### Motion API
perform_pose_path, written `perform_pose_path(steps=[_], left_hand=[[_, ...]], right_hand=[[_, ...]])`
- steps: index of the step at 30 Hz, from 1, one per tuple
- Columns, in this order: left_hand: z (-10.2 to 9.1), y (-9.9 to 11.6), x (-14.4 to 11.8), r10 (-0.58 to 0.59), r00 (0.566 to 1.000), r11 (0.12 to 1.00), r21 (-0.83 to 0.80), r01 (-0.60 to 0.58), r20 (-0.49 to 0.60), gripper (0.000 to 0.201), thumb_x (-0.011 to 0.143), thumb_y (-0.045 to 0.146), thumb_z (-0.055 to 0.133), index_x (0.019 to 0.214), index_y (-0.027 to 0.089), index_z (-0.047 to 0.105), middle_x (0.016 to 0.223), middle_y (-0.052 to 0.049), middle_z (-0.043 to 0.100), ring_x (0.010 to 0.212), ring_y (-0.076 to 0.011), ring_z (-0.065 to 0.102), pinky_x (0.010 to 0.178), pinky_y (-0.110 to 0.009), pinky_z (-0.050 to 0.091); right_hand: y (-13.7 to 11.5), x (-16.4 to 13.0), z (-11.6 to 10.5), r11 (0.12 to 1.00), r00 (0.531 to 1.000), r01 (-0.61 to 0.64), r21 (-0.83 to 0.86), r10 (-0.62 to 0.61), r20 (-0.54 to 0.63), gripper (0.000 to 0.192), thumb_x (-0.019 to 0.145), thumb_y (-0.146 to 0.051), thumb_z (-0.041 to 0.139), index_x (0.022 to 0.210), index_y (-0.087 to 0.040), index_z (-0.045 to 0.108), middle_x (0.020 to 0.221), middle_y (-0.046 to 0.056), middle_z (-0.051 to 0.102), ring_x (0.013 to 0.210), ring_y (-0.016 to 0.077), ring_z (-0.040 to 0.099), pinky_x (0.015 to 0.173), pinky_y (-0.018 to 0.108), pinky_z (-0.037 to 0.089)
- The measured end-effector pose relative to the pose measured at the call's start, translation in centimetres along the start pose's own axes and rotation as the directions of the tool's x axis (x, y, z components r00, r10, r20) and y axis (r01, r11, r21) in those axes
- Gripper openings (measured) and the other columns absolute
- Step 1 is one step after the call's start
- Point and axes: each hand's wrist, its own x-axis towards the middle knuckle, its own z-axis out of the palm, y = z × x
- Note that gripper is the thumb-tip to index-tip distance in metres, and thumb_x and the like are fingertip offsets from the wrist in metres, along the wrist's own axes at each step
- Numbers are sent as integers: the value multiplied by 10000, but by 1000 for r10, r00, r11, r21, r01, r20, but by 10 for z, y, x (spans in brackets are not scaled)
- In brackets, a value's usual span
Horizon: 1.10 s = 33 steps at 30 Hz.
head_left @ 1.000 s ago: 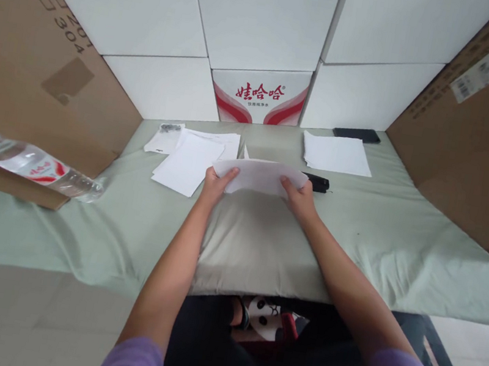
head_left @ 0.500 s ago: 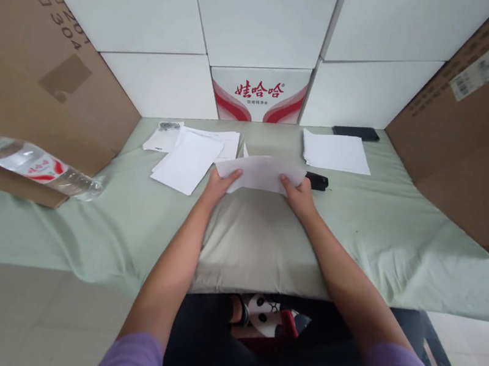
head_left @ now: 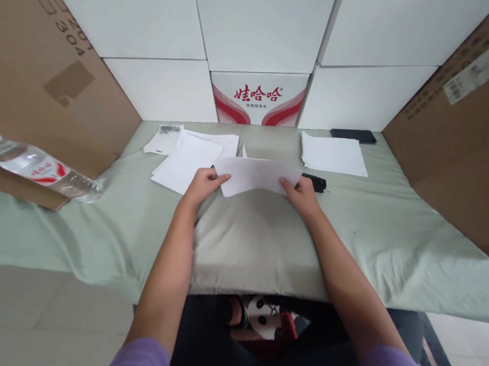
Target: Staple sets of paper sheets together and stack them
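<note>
Head view looks down on a table covered with a pale green cloth. Both hands hold one white sheet lifted a little above the cloth, near the middle of the table. Left hand is loosely curled, with its fingers on the sheet's left edge and thumb tip on top; how firmly it pinches I cannot tell. Right hand is closed on the sheet's right edge, thumb on top and the other fingers underneath.

Taking the sheet as the landmark: just to its left lie loose white papers, overlapping one another, and beyond those a small plastic bag with something dark inside. Just right of the sheet, partly hidden behind the right hand, sits a small black object. Farther right and back is a neat paper stack, with a dark phone just behind it. Straight behind the sheet stands a white box with red print. Well to the left, a water bottle lies on its side against a brown cardboard box.
</note>
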Motion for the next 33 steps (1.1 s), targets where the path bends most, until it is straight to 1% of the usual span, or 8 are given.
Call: perform_pose_path(steps=[2, 6, 14, 17, 20, 24, 28, 33], left_hand=[[-2, 2, -1, 8, 1000, 1000, 6, -8, -22, 425, 745, 467, 762, 526, 152, 579, 491, 39, 435, 501, -85, 379, 501, -237, 285], [-2, 10, -3, 9, 999, 1000, -9, -9, 33, 387, 751, 454, 761, 563, 147, 621, 528, 30, 477, 529, -93, 410, 519, -241, 293], [-1, 11, -4, -11, 997, 999, -50, 15, 72, 266, 744, 405, 780, 743, 139, 781, 672, -20, 686, 631, -146, 583, 611, -260, 428], [7, 2, -4, -34, 999, 996, -79, 35, 18, 265, 731, 397, 784, 783, 138, 797, 720, -41, 729, 655, -164, 619, 630, -277, 465], [13, -7, -5, -73, 996, 992, -107, 67, -45, 302, 727, 411, 777, 850, 137, 804, 772, -67, 759, 670, -179, 645, 648, -298, 494], [11, -15, -10, -39, 999, 999, -18, 39, 22, 334, 756, 461, 752, 865, 149, 803, 785, -77, 765, 663, -177, 642, 649, -306, 491], [7, -15, -11, 0, 1000, 999, 33, 1, -22, 340, 772, 462, 731, 904, 157, 797, 868, -76, 774, 677, -161, 623, 653, -294, 478], [7, -14, -9, -10, 1000, 995, 96, 11, -10, 317, 760, 454, 739, 886, 169, 797, 807, -42, 750, 579, -124, 522, 599, -280, 433]], right_hand=[[0, 1, -7, 996, 999, 30, -81, -29, 15, 446, 864, -600, 608, 707, -183, 625, 664, 30, 595, 652, 174, 550, 634, 306, 452], [-4, 2, -19, 987, 998, 61, -149, -62, -4, 443, 889, -565, 573, 663, -184, 586, 614, 14, 535, 601, 150, 489, 580, 285, 404], [3, -10, -21, 998, 1000, 15, -61, -14, 18, 371, 875, -532, 612, 830, -173, 693, 817, 84, 698, 757, 227, 636, 692, 350, 515], [14, -18, -16, 989, 999, 32, -147, -30, 17, 363, 868, -520, 608, 745, -183, 659, 705, 63, 648, 688, 213, 604, 647, 335, 494], [21, -23, -12, 973, 998, 46, -227, -56, -39, 401, 887, -527, 561, 668, -193, 598, 589, 27, 554, 576, 175, 510, 568, 309, 432], [19, -26, -12, 954, 990, 120, -273, -135, -36, 384, 922, -504, 523, 705, -192, 582, 615, 20, 539, 564, 151, 460, 567, 296, 390], [15, -28, -13, 942, 982, 188, -277, -183, 47, 373, 949, -478, 498, 718, -195, 572, 637, 18, 522, 582, 145, 460, 583, 288, 372], [19, -26, -14, 973, 996, 83, -215, -78, 36, 438, 931, -579, 511, 717, -201, 569, 596, -6, 469, 576, 144, 419, 567, 283, 342]])
